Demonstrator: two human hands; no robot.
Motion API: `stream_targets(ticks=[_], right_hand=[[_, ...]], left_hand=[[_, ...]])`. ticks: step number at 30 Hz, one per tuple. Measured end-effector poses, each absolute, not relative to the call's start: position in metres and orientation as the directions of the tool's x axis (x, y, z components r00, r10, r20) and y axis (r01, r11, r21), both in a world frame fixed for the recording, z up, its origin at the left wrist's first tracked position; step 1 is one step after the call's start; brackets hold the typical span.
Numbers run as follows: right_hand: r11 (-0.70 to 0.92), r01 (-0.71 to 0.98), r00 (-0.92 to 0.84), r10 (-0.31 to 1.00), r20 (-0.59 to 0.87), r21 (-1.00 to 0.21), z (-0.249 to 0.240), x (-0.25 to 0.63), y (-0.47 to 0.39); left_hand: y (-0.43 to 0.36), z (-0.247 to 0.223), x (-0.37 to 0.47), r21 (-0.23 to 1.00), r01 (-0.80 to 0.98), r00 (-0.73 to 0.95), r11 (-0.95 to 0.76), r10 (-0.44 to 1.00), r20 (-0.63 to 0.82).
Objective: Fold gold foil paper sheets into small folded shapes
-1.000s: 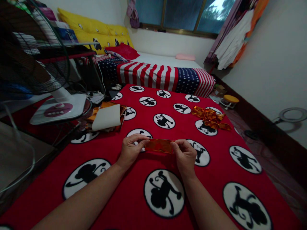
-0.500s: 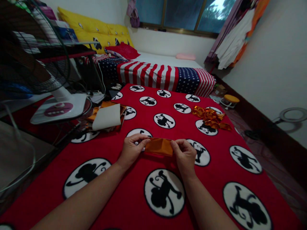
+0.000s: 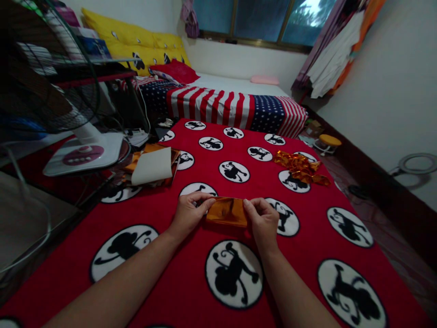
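Observation:
A folded piece of shiny orange foil paper [image 3: 227, 212] is stretched between my two hands, above a red cloth [image 3: 191, 278] with black monkey figures in white circles. My left hand [image 3: 191, 212] pinches its left upper corner between thumb and fingers. At the right upper corner, my right hand [image 3: 262, 219] grips it the same way. Shiny orange folded pieces [image 3: 298, 167] lie in a heap at the right back of the cloth. To the left, a pale sheet [image 3: 152, 167] rests on a stack of orange papers [image 3: 155, 148].
A white fan base [image 3: 85, 155] stands at the left beside a desk. Behind the cloth is a bed with a striped, starred cover [image 3: 218, 107]. On the right are a yellow-topped stool [image 3: 330, 140] and a wall with a grey ring [image 3: 418, 163].
The foil paper between my hands has tilted, and its front face now shows a little taller, with a dark crease. Both hands have barely moved and keep their grip.

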State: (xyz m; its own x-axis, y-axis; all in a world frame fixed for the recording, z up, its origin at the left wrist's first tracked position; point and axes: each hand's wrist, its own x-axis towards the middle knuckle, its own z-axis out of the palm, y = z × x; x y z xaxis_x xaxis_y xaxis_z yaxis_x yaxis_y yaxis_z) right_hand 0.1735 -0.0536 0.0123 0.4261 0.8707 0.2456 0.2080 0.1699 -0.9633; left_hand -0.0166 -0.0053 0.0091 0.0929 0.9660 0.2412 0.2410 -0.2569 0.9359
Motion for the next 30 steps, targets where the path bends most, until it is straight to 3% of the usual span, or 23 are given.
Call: stream_targets(ticks=[30], right_hand=[[0.182,0.185,0.391,0.888,0.242,-0.966,0.0098,0.1737,-0.0530]], left_hand=[[-0.0032,0.0087,-0.0166,0.968,0.175,0.063,-0.182,0.983,0.174]])
